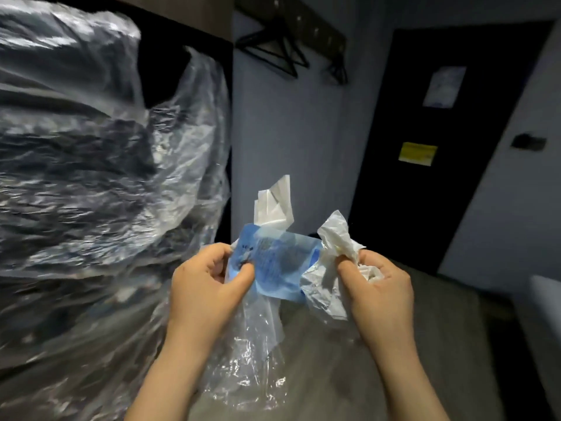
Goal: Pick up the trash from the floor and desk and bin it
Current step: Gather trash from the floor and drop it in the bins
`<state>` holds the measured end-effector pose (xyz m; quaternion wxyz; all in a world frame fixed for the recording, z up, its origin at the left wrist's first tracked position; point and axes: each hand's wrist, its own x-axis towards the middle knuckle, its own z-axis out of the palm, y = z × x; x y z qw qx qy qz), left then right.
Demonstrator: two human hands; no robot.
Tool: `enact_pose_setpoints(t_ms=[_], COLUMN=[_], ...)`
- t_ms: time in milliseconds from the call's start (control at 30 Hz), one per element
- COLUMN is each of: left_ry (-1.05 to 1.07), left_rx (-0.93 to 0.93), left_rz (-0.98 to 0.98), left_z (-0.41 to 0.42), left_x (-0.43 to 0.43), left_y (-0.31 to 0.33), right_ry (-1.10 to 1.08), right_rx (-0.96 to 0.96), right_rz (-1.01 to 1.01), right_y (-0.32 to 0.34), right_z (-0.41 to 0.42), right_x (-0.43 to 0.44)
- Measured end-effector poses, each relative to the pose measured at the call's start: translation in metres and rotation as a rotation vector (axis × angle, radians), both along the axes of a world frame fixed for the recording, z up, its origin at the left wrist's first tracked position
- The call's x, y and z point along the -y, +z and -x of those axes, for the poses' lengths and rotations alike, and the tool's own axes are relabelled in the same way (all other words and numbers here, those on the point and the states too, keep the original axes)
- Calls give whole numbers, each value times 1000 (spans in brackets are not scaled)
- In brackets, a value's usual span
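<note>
Both hands hold a bundle of trash in front of me. My left hand [209,278] pinches a blue printed wrapper [279,262], with a clear plastic film [252,360] hanging down from it. A folded white paper [274,205] sticks up behind the wrapper. My right hand [379,284] grips a crumpled white tissue or bag [334,238]. No bin is visible in the head view.
A large clear plastic sheet [91,177] fills the left side, draped over something dark. Ahead is a pale wall with black hangers [285,53] on a rack. A dark door [440,147] with a yellow sticker stands at right. Grey floor [440,344] lies below.
</note>
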<state>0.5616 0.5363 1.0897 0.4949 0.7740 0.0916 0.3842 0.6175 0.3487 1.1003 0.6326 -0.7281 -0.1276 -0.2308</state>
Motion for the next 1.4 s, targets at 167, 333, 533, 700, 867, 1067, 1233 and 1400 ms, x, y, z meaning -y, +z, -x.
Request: enact_pose_setpoints(t_ms=[167,333,533,700,867,1067,1233,1400], left_ry=[-146,-232,-311,-320,-316,-302,-237,-231], left_rx=[-43,-80,-115,-204,-247,-300,-388,-443], left_rz=[-12,18,10,2,30,22,-60,-83], left_z=[-72,-129,-196,-261,-343,-455,-538,-615], left_x=[68,120,167,174,161,133,114,107], left_y=[-10,-24,-34,-57,-81,-96,-117,-135], right_ry=[-165,-187,-247,-260,-229,-212,-200,-183], right_rx=[-54,-107,-128,-180,-250,-330,-364,-402], right_rz=[-15,-42,-67,-55,-40,71,121,174], right_y=[-10,-21,-36,-51,-65,-72,-87,-105], right_z=[-45,-85,-139,-198,-283,-405,-490,-575], right_x=[84,139,188,209,208,188,180,179])
